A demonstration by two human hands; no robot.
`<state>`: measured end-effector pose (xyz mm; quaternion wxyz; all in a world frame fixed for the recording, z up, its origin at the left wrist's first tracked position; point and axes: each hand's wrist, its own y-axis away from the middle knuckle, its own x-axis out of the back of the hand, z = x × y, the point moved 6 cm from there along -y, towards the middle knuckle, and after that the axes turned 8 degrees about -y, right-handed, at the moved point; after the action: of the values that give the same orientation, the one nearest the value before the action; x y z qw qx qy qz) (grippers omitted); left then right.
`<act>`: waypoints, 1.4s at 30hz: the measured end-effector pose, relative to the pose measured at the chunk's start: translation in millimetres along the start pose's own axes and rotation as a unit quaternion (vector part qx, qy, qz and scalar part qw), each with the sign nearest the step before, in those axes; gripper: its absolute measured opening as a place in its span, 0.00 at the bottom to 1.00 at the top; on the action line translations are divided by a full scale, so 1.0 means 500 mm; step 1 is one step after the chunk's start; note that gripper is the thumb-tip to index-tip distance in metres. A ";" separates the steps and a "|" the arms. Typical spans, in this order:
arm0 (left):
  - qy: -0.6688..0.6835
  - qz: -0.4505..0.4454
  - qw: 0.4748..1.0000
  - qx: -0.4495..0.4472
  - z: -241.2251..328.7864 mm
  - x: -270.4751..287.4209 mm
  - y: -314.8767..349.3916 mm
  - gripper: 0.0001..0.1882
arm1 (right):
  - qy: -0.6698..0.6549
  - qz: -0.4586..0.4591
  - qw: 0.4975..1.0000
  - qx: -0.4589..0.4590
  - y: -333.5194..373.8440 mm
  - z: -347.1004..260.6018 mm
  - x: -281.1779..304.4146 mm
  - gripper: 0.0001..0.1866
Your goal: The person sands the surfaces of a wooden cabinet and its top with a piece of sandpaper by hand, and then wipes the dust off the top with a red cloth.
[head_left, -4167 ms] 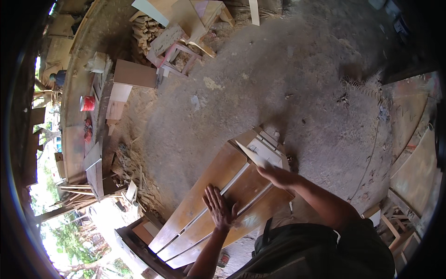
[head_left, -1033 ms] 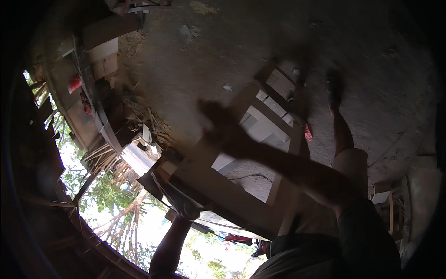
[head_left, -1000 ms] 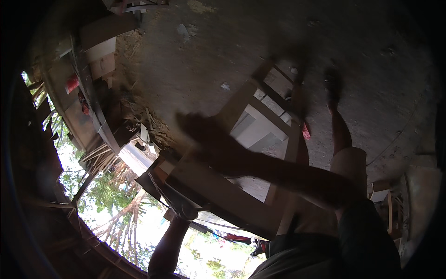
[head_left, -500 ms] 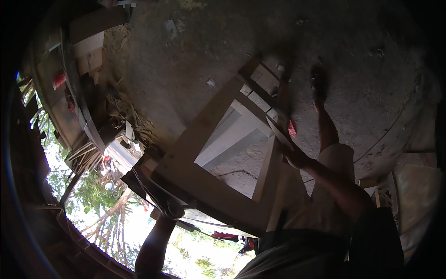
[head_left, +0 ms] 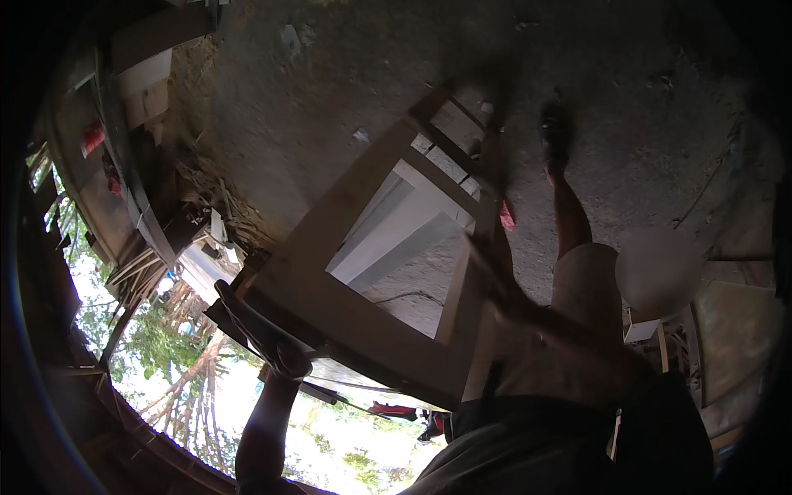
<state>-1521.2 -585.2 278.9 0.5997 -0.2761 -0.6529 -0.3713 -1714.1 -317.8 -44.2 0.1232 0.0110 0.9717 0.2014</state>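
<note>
A pale wooden frame (head_left: 309, 235) with a large rectangular opening and narrower crosspieces at its far end slants across the middle. My left hand (head_left: 262, 337) is at its near left corner, dark against the wood, and seems to grip the edge; single fingers are hard to make out. My right hand (head_left: 505, 289) lies over the frame's right side rail, its fingers closed and pointing up and left. A thin flat edge shows at the fingertips, but shadow and blur hide what it is.
Wood scraps and shavings (head_left: 219, 198) are heaped on the left beside long boards (head_left: 136, 194). My bare leg (head_left: 569, 210) stands right of the frame on the rough floor (head_left: 330, 91). Wooden panels (head_left: 738, 322) lean at the far right. A red thing (head_left: 506, 216) lies beyond my right hand.
The whole view has shifted slightly, with the frame now a little farther left. My right hand has slid slightly nearer along the side rail. My left hand stays at the corner.
</note>
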 end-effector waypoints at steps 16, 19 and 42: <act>0.005 -0.019 1.000 -0.005 -0.003 0.010 -0.011 0.49 | -0.115 -0.053 0.992 -0.019 0.080 -0.220 -0.059 0.32; 0.004 -0.016 1.000 -0.004 0.000 0.006 -0.012 0.49 | -0.227 -0.012 0.965 -0.128 0.046 -0.128 -0.009 0.31; 0.007 -0.029 0.999 0.030 -0.006 0.021 -0.010 0.50 | 0.178 -0.355 0.886 0.239 -0.088 -0.348 -0.048 0.30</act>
<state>-1525.0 -591.2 288.7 0.6014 -0.2367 -0.6671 -0.3704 -1731.8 -427.5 98.5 0.0046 -0.3413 0.9351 -0.0954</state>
